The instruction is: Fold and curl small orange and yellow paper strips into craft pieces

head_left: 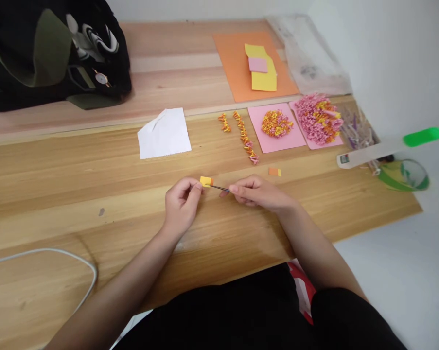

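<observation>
Between its thumb and fingers, my left hand [182,200] pinches a small yellow and orange piece of paper [206,181]. My right hand [254,192] is closed around a slim dark two-pronged tool [219,187]; whether it is tweezers or small scissors I cannot make out. The tool's tip meets the paper at its right side. Both hands are just above the wooden table [219,223]. A small orange and yellow paper strip [274,172] lies beyond my right hand.
Small curled paper pieces form rows [243,132] and piles on pink sheets [257,141]. White paper [164,134] lies left, an orange sheet [234,73] behind. A black bag [106,48] stands back left. A green-rimmed cup [405,176] and a green-capped stick [372,153] are at right; a white cable [59,251] lies left.
</observation>
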Action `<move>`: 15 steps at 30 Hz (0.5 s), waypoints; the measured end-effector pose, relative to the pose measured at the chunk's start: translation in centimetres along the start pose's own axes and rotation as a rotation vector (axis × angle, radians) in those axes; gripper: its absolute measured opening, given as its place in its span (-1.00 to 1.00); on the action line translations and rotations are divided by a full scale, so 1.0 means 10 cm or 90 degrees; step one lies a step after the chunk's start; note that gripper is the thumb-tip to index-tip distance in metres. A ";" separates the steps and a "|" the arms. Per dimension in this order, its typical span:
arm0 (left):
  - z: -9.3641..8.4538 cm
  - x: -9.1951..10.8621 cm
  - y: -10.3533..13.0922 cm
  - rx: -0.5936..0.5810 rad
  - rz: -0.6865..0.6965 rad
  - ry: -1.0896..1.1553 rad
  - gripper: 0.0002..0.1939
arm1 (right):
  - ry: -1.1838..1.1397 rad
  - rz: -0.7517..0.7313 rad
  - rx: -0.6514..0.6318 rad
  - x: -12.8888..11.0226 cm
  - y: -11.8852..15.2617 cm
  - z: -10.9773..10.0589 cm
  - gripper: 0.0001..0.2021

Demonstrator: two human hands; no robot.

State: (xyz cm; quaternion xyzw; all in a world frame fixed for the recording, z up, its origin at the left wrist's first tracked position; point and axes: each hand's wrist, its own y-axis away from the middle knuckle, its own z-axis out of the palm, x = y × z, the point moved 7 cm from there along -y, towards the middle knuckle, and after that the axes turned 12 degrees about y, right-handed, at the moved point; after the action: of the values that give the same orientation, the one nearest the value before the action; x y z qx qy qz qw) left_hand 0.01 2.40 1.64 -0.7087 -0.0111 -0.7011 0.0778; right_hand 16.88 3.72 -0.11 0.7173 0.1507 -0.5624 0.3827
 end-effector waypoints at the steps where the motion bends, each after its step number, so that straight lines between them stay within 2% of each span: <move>1: 0.00 0.00 0.00 -0.003 0.002 -0.003 -0.80 | 0.002 -0.002 0.001 0.00 0.00 0.00 -0.52; 15: 0.00 -0.03 0.01 -0.011 -0.005 -0.007 -0.79 | 0.033 0.003 0.016 -0.03 0.00 -0.01 -0.51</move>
State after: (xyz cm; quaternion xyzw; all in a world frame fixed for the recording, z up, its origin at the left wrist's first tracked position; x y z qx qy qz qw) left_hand 0.05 2.34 1.34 -0.7130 -0.0083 -0.6977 0.0693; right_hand 16.85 3.81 0.16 0.7365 0.1517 -0.5446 0.3714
